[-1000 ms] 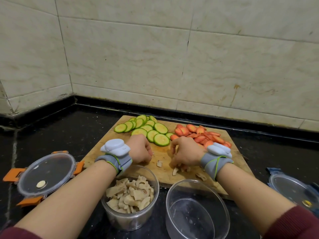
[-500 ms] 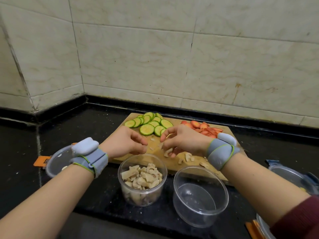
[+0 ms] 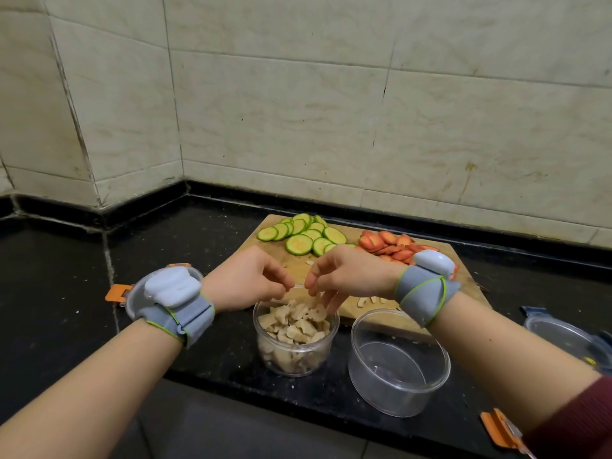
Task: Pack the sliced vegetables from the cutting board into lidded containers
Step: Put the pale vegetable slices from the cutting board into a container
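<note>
As right hand (image 3: 351, 276) hovers, container (image 3: 293, 364) just below

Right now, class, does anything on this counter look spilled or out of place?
Only slightly: a few pale slices lie loose on the cutting board near the filled container, and a crumb sits on the counter.

Both forearms bare, reaching forward; left wristband (image 3: 175, 301) and right wristband (image 3: 425, 289) strapped on. Left hand (image 3: 246, 281): fingers curled toward the thumb; whether they pinch anything cannot be confirmed. Right hand (image 3: 351, 276): palm down, fingers hanging loose and spread, tips near the left hand's.
</note>
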